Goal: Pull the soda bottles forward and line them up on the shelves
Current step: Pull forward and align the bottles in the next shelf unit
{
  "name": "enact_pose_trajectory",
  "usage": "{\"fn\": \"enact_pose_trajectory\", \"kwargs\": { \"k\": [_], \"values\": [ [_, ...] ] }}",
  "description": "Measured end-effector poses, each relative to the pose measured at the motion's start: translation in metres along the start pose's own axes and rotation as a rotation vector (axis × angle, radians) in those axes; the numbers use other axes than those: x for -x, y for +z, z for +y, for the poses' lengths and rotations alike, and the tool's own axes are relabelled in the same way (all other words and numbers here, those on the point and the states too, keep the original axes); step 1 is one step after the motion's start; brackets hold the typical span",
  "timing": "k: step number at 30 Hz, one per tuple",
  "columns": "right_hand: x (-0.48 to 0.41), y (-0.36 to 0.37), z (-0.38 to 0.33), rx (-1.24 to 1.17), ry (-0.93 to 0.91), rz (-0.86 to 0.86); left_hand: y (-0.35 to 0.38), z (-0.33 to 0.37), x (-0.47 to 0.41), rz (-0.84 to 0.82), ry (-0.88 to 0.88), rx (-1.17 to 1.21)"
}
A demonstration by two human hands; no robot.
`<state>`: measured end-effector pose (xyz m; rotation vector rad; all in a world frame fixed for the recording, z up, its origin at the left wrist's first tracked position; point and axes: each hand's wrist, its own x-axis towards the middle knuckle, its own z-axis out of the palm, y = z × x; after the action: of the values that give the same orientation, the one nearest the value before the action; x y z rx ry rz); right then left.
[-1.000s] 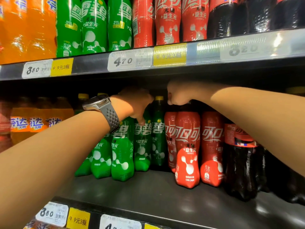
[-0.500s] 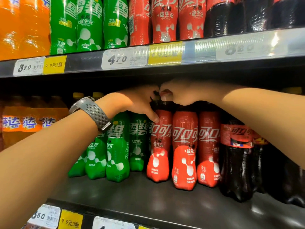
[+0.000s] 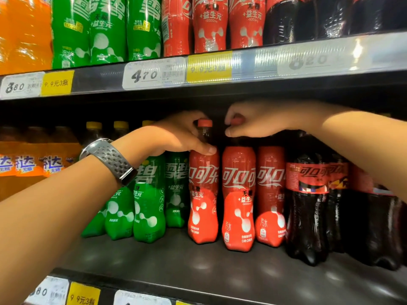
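Observation:
On the middle shelf (image 3: 198,265) stand three red cola bottles side by side. My left hand (image 3: 178,135), with a grey watch on its wrist, grips the neck of the leftmost red bottle (image 3: 203,194), thumb on its shoulder. My right hand (image 3: 253,122) pinches the red cap of the middle red bottle (image 3: 239,199). A third red bottle (image 3: 271,194) stands just right of it. Green soda bottles (image 3: 149,201) stand left of the red ones, partly behind my left forearm.
Dark cola bottles (image 3: 308,208) fill the right of the shelf, orange soda bottles (image 3: 28,164) the far left. The upper shelf edge (image 3: 154,73) with price tags hangs close above my hands. Bare shelf lies in front of the bottles.
Both hands came forward with the red bottles. The leftmost red bottle came out from behind the green ones and now stands beside the other two.

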<state>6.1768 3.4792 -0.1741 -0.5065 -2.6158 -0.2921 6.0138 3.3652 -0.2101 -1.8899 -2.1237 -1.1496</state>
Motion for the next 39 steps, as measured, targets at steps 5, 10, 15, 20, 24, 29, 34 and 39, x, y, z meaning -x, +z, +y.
{"fn": "enact_pose_trajectory", "kwargs": {
  "k": [5, 10, 15, 20, 24, 29, 34, 39],
  "values": [
    [0.003, 0.004, -0.001, 0.073, -0.017, 0.054, 0.006, 0.008, -0.003, 0.078, 0.002, 0.020],
    [0.011, 0.001, 0.002, 0.013, 0.002, -0.042, -0.002, 0.010, -0.005, 0.063, 0.034, -0.155],
    [0.014, 0.001, 0.021, 0.147, 0.115, 0.029, -0.026, 0.002, -0.002, 0.174, 0.082, -0.577],
    [0.006, 0.003, 0.025, 0.215, 0.134, 0.056, -0.039, -0.013, 0.002, 0.124, 0.015, -0.859],
    [0.007, 0.007, 0.022, 0.207, 0.115, 0.085, -0.051, -0.020, 0.011, 0.091, -0.028, -0.876],
    [0.013, 0.005, 0.021, 0.216, 0.085, 0.182, -0.063, -0.033, 0.024, -0.034, -0.086, -0.772],
    [0.020, 0.002, 0.013, 0.347, 0.107, 0.198, -0.055, -0.040, 0.024, 0.019, -0.030, -0.827],
    [0.045, -0.013, 0.022, 0.375, 0.176, 0.124, -0.049, -0.040, 0.019, 0.062, -0.050, -0.883]
  ]
}}
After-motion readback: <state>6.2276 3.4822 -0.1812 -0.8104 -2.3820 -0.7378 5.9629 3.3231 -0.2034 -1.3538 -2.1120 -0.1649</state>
